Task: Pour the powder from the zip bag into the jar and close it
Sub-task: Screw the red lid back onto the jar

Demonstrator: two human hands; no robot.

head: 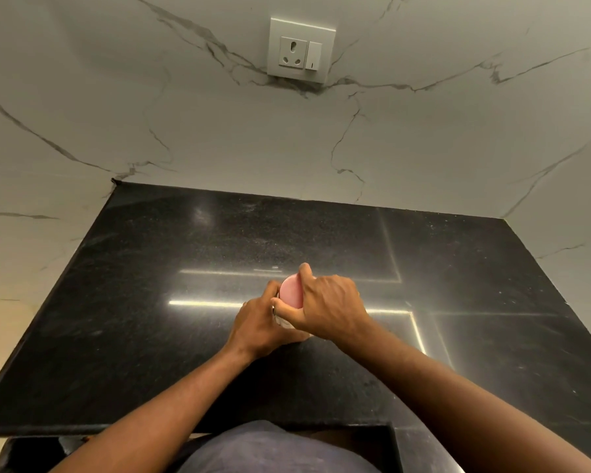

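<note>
A small jar (283, 321) with a pink round lid (291, 291) stands on the black counter (133, 319) near its middle. My left hand (258, 322) wraps around the jar's body from the left, hiding most of it. My right hand (328, 307) grips the pink lid from the right, fingers over its far edge and thumb on its near edge. No zip bag shows in the head view.
A white marble wall (287, 141) rises behind and beside the counter, with a socket and switch plate (301, 49) high up. The counter's front edge (82, 428) runs just before my body.
</note>
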